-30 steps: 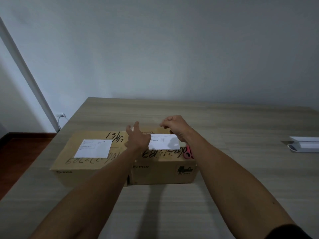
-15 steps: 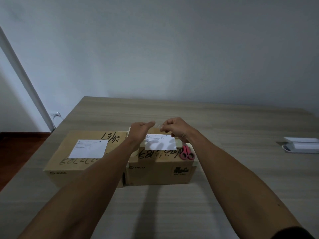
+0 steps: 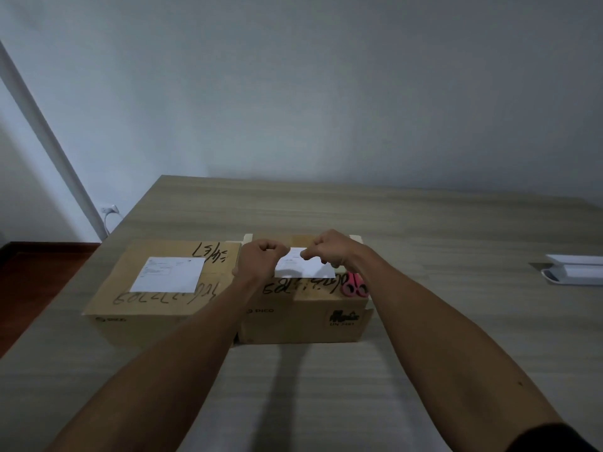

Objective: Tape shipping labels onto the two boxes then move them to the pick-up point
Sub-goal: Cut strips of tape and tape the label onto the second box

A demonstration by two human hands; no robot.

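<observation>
Head view: two cardboard boxes are seen side by side and touching on a pale wooden table [image 3: 456, 243], with a plain wall behind. On top of the left box [image 3: 156, 298] a white shipping label [image 3: 169, 274] lies flat, framed by black handwritten marks above and below it. On top of the right box [image 3: 303, 318] a second label [image 3: 306, 269] is seen, partly covered by the two hands held just above it. The left hand [image 3: 259, 261] is curled into a loose fist over the label's left edge, its back turned to the camera; the right hand [image 3: 329, 251] is likewise curled over the label's upper right part, fingertips bent down toward the paper. Both are closed, knuckles facing one another with a narrow gap between them, but what is pinched between the fingers, if anything, cannot be told, since no tape can be made out. Pink-handled scissors [image 3: 355, 287] are laid on the right box, just beside the label's right corner and partly hidden by the right forearm. A printed logo and a dark sticker are shown on the front face of the right box. Well apart, at the table's right edge, a white flat object [image 3: 574, 270] is seen. At far left, a wall socket with a plug [image 3: 110, 210] is visible above dark reddish floor
</observation>
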